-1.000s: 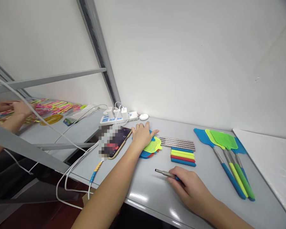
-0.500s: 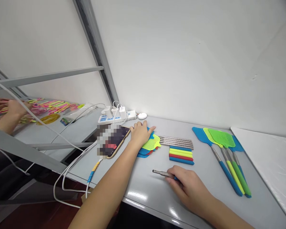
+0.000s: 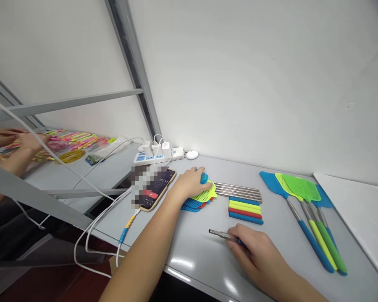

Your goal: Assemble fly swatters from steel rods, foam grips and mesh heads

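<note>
Head view, metal tube (image 3: 219, 234), jutting leftward from right hand (image 3: 258, 253)

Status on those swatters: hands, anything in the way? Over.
Left fingers on perforated multicoloured plastic swatter heads. Right fingers hold blue-handled silver metal rod. Possible snag: dark, tan-edged phone beside left forearm.

You can read the time 16:37 on the phone (image 3: 160, 188). The smaller lettering on its screen is too tiny for you to make out.
</note>
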Motion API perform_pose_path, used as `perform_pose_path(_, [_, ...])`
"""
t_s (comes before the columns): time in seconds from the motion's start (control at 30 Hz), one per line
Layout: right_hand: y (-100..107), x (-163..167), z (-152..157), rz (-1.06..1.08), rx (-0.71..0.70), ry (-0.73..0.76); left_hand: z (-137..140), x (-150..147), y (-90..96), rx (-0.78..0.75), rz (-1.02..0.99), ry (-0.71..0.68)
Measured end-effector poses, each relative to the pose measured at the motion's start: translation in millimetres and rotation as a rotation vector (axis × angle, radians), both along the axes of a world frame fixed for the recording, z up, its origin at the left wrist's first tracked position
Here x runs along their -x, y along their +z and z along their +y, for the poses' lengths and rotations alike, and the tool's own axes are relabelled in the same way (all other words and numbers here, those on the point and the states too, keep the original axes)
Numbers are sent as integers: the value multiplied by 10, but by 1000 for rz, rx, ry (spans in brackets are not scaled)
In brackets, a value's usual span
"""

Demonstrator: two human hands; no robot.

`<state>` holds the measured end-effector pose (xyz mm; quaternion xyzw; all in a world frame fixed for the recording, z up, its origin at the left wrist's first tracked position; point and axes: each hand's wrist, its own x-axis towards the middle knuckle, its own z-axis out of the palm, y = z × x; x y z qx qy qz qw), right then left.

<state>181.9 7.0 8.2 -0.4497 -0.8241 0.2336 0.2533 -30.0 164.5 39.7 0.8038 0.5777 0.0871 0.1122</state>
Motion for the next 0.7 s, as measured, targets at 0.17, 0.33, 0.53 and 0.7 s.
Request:
perform_pose_path(0.17, [-8,-3,14,-14,-16,19,48,-16,2,-63,-70,48])
perform_pose_path(0.33, [22,10,24,-22,-51,27,71,1,40,-152,-130,50])
perform_pose_path(0.53, [26,2,29,-31,-67,43,104,22,55,-173,-159,72])
perform_pose_path(0.7, [29,-10,32,-18,-72,8,121,4,29,-185,-143,99])
